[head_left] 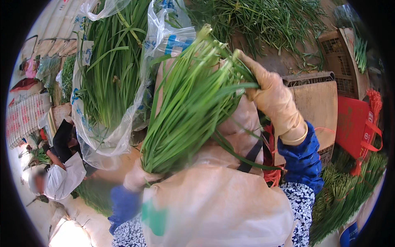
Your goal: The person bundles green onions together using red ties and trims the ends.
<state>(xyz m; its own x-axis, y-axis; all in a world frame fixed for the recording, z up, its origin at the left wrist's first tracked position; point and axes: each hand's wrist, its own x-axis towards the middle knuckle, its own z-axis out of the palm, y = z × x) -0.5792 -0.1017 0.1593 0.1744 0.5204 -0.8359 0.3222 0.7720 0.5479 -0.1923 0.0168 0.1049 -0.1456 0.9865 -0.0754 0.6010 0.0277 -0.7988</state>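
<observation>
A big loose bunch of green garlic chives (189,103) slants across my lap, its pale cut ends at the top and leaf tips toward the lower left. My right hand (267,90), in a tan rubber glove, is closed round the bunch near the cut ends, with the thumb on top. At the lower-left tips my gloved left hand (140,177) grips the leaves; it is blurred and its fingers are partly behind them. A few long leaves trail off to the right over the pale apron (218,201).
Left of me, a clear plastic bag (109,144) holds more chives (115,61). Loose greens (263,20) lie in a heap ahead. On the right are a cardboard-topped crate (312,107), a red bag (352,127) and tied green bundles (349,189). Another person (61,177) sits at far left.
</observation>
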